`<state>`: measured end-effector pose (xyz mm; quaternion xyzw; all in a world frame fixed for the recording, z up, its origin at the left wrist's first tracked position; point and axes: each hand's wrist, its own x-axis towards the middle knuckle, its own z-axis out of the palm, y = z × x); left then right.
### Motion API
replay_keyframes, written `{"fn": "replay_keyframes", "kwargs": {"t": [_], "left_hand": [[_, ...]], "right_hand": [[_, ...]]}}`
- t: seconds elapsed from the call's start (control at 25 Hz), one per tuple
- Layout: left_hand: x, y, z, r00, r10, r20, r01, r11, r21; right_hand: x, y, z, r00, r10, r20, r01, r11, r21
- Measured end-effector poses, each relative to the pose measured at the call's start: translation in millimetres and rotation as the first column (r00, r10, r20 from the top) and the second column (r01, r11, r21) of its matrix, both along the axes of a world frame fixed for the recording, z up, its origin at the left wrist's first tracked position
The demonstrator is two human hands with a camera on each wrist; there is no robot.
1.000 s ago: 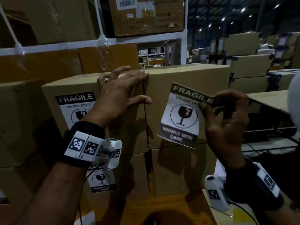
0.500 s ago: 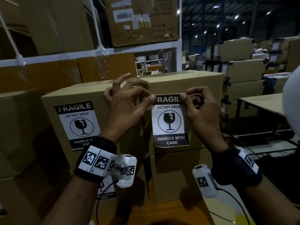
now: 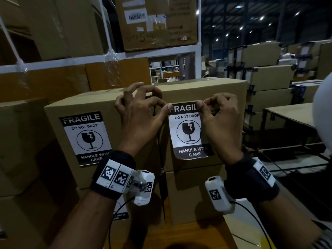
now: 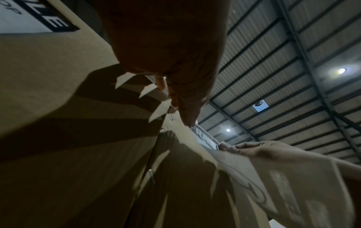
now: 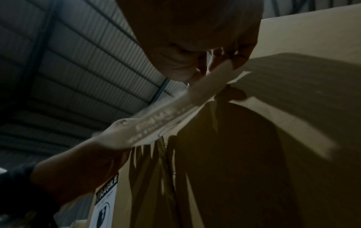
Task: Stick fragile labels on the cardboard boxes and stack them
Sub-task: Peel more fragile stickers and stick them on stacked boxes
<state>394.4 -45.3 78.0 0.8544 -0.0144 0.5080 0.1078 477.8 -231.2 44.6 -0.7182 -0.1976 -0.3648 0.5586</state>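
Note:
A black-and-white fragile label (image 3: 188, 130) hangs against the front of the upper right cardboard box (image 3: 228, 97). My left hand (image 3: 142, 114) pinches its top left corner and my right hand (image 3: 219, 115) pinches its top right corner. Its lower edge curls away from the cardboard; seen from below in the wrist views, the label (image 4: 289, 188) (image 5: 171, 114) stands off the box face. The upper left box (image 3: 53, 141) beside it carries a flat stuck label (image 3: 86, 137). Both upper boxes rest on lower boxes; another label (image 3: 120, 215) shows partly on the lower left one.
White shelving (image 3: 107, 58) loaded with cartons rises right behind the boxes. More stacked cartons (image 3: 265, 78) fill the right background, with a flat cardboard-topped table (image 3: 291, 114) at right. A wooden surface (image 3: 179, 236) lies below the stack. Wrist camera cables hang under both arms.
My right hand brought the label from the right onto the box front. My left hand left the box top and took the label's top left corner; both hands now hold it squarely.

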Motion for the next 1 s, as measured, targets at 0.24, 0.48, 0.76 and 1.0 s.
{"fn": "replay_keyframes", "kwargs": {"t": [0.24,0.48,0.76,1.0], "left_hand": [[7,1,-3,0.998,0.064,0.024,-0.064,0.998,-0.003],[14,3,-3,0.993,0.104,0.053,-0.104,0.995,0.005],[18,0,-2,0.99,0.129,0.056,-0.129,0.992,-0.01],[19,-7,-2,0.986,0.158,0.061,-0.155,0.987,-0.048]], "right_hand": [[9,5,-3,0.984,-0.096,0.153,0.114,0.987,-0.117],[23,15,-9,0.966,-0.158,0.206,0.177,0.981,-0.08],[29,20,-13,0.959,-0.187,0.212,0.204,0.977,-0.06],[28,15,-11,0.97,-0.114,0.215,0.12,0.993,-0.013]]}}
